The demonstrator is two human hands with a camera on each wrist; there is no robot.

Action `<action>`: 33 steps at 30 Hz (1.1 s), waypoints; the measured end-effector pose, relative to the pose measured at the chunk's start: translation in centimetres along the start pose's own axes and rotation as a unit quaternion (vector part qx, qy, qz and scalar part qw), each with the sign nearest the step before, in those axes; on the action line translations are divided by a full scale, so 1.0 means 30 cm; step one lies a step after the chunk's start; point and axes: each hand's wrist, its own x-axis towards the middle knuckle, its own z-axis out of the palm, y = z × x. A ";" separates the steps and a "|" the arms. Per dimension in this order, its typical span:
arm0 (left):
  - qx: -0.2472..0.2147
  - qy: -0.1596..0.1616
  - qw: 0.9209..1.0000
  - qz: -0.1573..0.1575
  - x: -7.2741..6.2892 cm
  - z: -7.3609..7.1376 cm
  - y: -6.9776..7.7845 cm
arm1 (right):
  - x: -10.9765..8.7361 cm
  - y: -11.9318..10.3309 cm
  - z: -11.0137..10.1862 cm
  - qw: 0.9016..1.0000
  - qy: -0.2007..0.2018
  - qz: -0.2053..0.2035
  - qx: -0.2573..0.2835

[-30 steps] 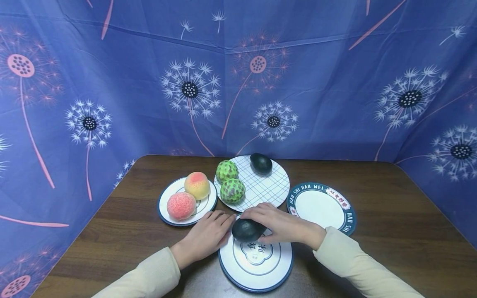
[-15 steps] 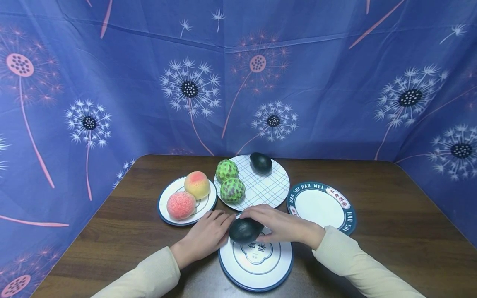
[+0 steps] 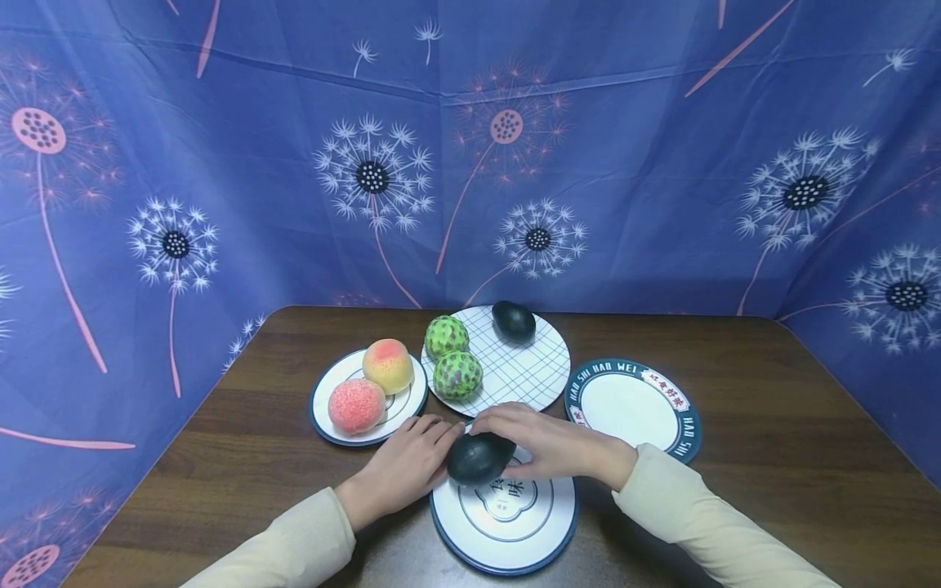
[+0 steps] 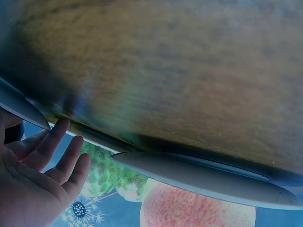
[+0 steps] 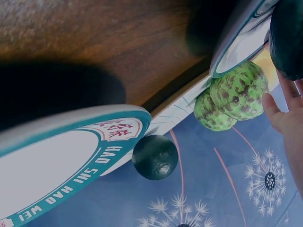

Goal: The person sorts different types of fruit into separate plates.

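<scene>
A dark green avocado [image 3: 481, 458] sits over the back left of the near white plate [image 3: 507, 523] with a blue rim. My right hand [image 3: 547, 445] grips it from the right, its fingers behind and its thumb in front. At the plate's left edge lies my left hand [image 3: 403, 467], beside the avocado; whether it touches the fruit is hard to tell. In the left wrist view the left hand's fingers [image 4: 71, 158] are spread and fairly straight. The right wrist view shows the held avocado [image 5: 289, 40] at the upper right, above the right fingertips.
To the left, a plate [image 3: 320, 408] bears two peaches [image 3: 358, 407]. Behind, a checked plate [image 3: 532, 371] carries two mottled green round fruits [image 3: 457, 376] and another avocado [image 3: 514, 322]. On the right lies a green-rimmed plate [image 3: 632, 412]. A blue cloth [image 3: 625, 204] hangs behind the table.
My right hand has shifted the avocado slightly left, and its near end has tilted toward my left hand. The left hand stays in place.
</scene>
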 end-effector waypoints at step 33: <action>0.009 0.012 1.000 0.003 -0.001 0.002 0.002 | -0.022 0.045 -0.038 0.997 -0.010 0.071 -0.023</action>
